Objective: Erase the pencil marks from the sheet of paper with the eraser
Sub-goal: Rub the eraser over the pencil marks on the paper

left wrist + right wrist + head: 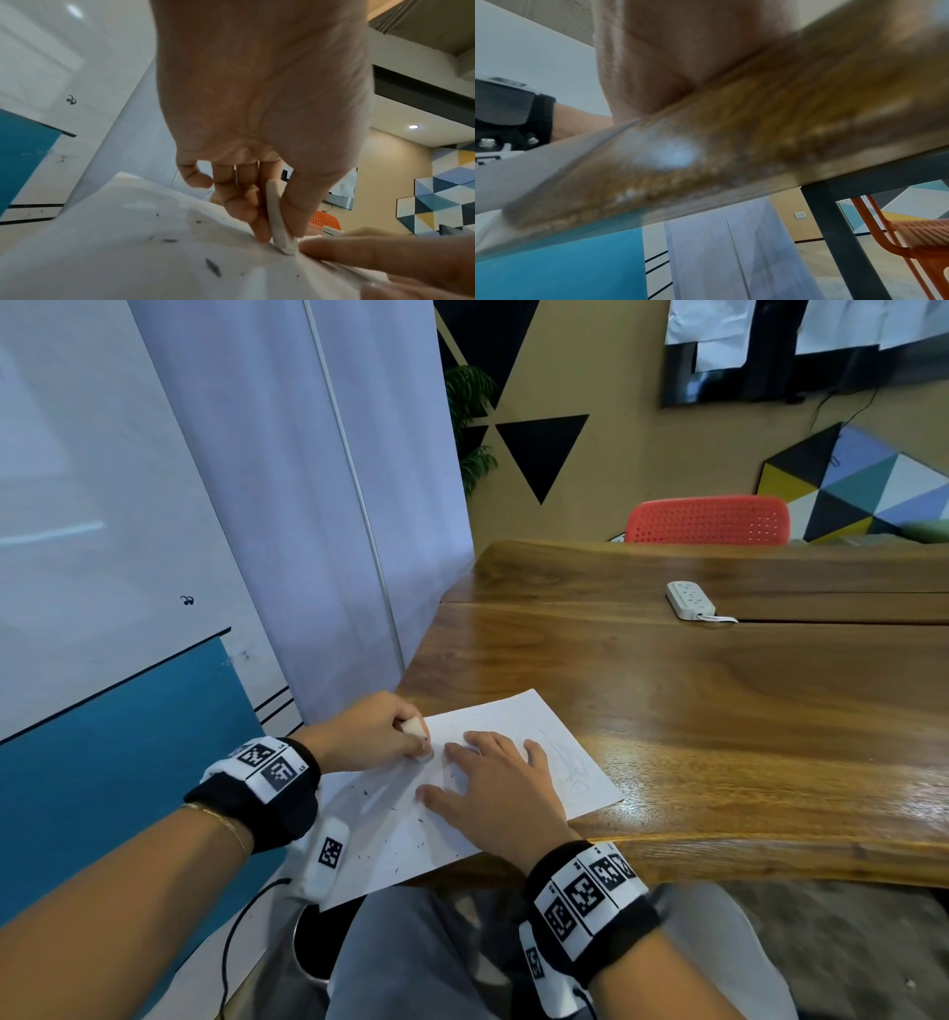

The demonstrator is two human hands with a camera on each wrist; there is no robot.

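Eraser point(280, 233) pinched in left grip point(367, 731), tip on paper point(513, 711); right grip point(493, 788) flat.

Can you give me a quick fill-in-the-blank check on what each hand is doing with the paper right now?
1. The eraser is pinched in the ____ hand.
2. The right hand lies flat on the sheet of ____.
3. Dark eraser crumbs lie scattered on the sheet's ____ part, towards the person.
4. The white power strip lies on the wooden ____.

Missing words: left; paper; near; table
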